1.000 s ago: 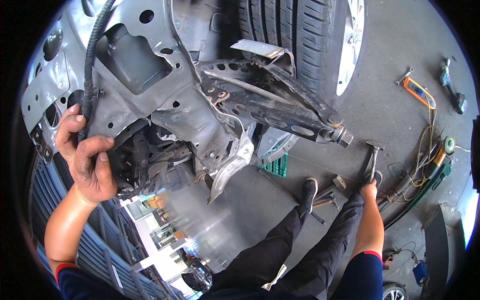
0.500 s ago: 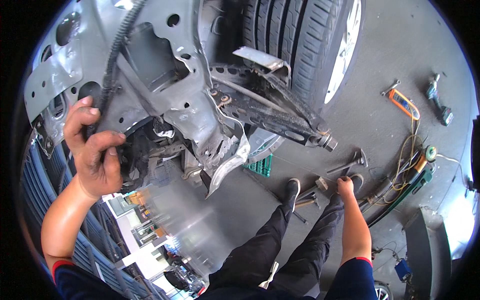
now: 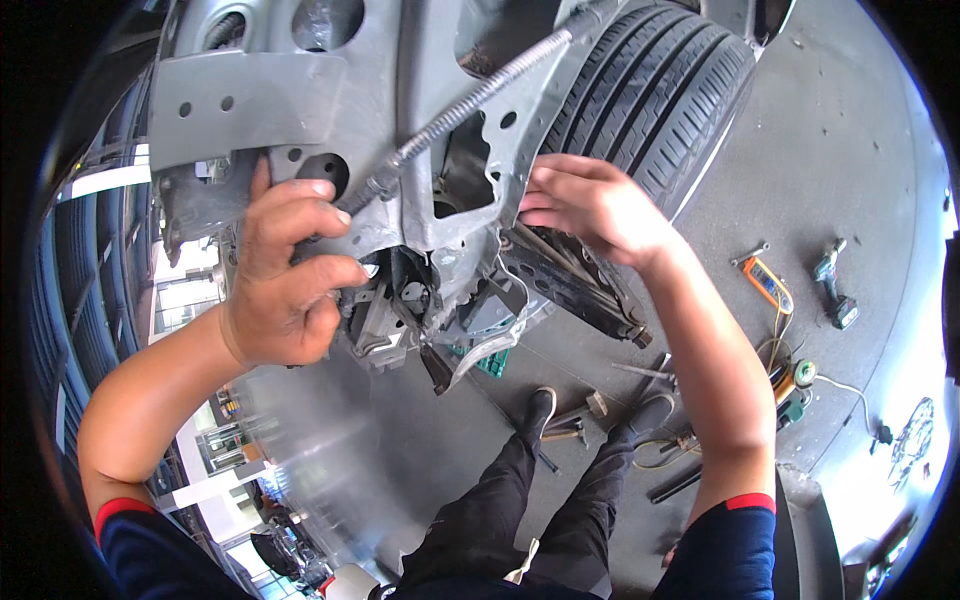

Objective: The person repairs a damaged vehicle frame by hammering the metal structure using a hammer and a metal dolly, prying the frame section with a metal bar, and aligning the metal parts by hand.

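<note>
My left hand is curled at the lower end of a black corrugated hose, which runs up diagonally across a bare grey metal body panel of a car. Its fingers are bent around the hose, partly covering it. My right hand reaches up to the panel's right edge with the fingers stretched out, their tips at or just behind that edge. Below the hands hangs a torn, bent strip of metal. A black suspension arm juts out under my right wrist.
A tyre stands right of the panel. On the floor lie a hammer, an orange tool, a cordless power tool, an angle grinder with a cable, and a green crate. Blue-grey slats line the left side.
My right hand has risen from beside my leg to the panel's edge, its fingers now stretched out. My left hand stays at the hose, whose slant has changed as the view shifted.
</note>
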The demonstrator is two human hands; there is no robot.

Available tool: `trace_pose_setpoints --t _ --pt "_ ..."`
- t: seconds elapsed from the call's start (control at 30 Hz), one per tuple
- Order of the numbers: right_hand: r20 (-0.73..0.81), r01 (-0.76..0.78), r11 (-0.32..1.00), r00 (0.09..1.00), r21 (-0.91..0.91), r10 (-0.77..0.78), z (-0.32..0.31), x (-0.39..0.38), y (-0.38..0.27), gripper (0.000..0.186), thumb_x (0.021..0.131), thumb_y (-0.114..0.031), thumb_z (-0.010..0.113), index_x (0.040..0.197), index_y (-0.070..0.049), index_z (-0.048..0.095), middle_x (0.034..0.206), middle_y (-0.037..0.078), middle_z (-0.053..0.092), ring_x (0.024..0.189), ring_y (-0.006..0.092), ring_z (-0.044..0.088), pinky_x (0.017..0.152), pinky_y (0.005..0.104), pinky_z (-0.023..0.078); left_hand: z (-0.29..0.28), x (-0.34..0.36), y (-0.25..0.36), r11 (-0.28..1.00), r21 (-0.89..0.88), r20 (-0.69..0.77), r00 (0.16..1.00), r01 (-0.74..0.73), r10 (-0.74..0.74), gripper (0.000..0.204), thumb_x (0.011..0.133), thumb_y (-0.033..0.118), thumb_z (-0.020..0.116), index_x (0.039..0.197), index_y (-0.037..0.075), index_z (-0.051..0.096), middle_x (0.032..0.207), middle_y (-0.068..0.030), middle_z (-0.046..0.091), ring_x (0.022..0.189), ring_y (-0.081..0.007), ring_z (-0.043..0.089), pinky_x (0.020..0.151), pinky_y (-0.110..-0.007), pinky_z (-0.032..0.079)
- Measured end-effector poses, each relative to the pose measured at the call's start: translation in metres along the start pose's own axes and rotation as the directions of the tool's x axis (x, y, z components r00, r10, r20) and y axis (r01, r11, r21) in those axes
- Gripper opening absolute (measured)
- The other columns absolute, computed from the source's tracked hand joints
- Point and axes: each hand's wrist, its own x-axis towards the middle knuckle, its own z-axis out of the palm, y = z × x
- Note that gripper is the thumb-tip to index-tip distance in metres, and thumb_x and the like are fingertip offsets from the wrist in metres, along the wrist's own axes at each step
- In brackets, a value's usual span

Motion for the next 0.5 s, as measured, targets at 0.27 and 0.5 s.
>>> trace_pose_setpoints --t 0.27,0.5 --pt "0.135 -0.101 0.987 0.987 0.128 0.084 0.033 0.033 0.017 0.011 0.090 -0.008 0.069 0.100 -0.004 0.071 0.088 0.003 0.070 0.070 0.0085 0.064 0.063 0.0232 0.050 0.001 0.001 -0.002 1.000 -0.029 0.004 1.000 -0.002 0.003 0.028 0.056 0.004 0.055 0.080 0.016 0.065 0.114 -0.0074 0.052 0.122 -0.0335 0.049 0.117 -0.065 0.018" --pt "0.250 -0.051 0.982 0.968 0.183 0.004 0.035 0.020 0.036 0.018 0.100 -0.020 0.062 0.110 -0.007 0.068 0.095 0.001 0.070 0.084 0.0072 0.062 0.074 0.0234 0.047 0.002 -0.001 -0.003 0.999 -0.030 0.007 1.000 0.012 -0.012 0.028 0.057 0.005 0.055 0.080 0.016 0.066 0.114 -0.0073 0.052 0.121 -0.0336 0.049 0.116 -0.065 0.021"
